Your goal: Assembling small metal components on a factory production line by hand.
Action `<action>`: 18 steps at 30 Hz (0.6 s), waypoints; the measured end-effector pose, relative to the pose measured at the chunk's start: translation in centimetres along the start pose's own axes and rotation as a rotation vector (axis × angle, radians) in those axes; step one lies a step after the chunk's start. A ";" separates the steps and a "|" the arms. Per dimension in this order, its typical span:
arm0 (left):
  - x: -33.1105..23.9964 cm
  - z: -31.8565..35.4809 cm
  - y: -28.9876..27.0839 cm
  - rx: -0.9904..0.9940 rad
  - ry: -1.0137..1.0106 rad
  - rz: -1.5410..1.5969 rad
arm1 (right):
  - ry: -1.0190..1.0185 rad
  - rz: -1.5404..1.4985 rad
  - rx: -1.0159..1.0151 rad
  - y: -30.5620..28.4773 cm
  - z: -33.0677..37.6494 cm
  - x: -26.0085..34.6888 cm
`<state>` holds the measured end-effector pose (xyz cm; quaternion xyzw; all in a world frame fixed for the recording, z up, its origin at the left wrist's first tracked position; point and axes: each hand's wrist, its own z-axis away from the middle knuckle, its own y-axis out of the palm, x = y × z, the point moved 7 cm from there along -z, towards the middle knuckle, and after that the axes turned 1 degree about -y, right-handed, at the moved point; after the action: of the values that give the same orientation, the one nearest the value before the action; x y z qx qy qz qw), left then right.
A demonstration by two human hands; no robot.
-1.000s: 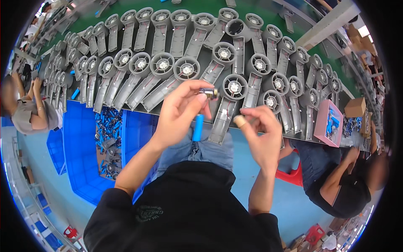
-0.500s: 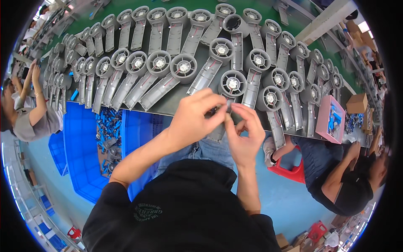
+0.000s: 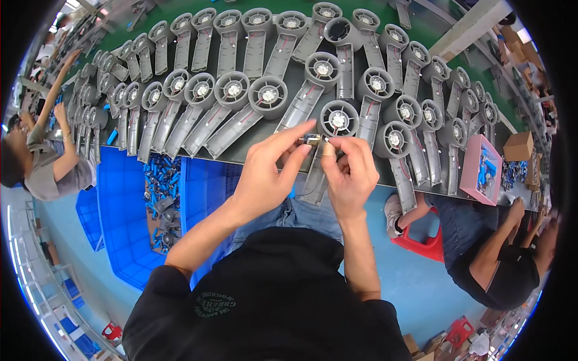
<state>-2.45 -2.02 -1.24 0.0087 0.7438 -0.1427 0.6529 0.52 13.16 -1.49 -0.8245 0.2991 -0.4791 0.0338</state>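
Observation:
My left hand pinches a small circuit board between thumb and fingers. Close to its right, my right hand has thumb and forefinger pressed together at a tiny white piece, perhaps a connector; its exact kind is too small to tell. Both hands are over a grey handheld-fan housing, whose open handle shell runs down between them at the bench edge. A bit of something blue shows below my left hand, mostly hidden.
Rows of similar grey fan housings cover the dark bench. A blue bin with blue cells and small parts stands below left. A pink box of blue cells is at the right, near a seated co-worker; another person works at left.
My left hand has turned and its fingers have straightened, so the circuit board now shows. My right fingers have drawn slightly apart from it. The view has shifted a little.

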 end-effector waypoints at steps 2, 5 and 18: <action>-0.6 0.2 -0.2 -0.058 0.100 -0.096 | 0.008 -0.022 0.009 0.0 -0.1 0.1; -1.3 0.3 -0.4 -0.101 0.218 -0.251 | 0.006 -0.050 0.024 0.0 -0.2 0.2; -2.1 0.2 -0.1 -0.085 0.344 -0.315 | 0.017 -0.046 -0.003 0.0 0.1 0.1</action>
<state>-1.96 -1.75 0.81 -0.1108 0.8416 -0.2077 0.4862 0.61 13.04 -1.45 -0.8271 0.2811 -0.4863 0.0191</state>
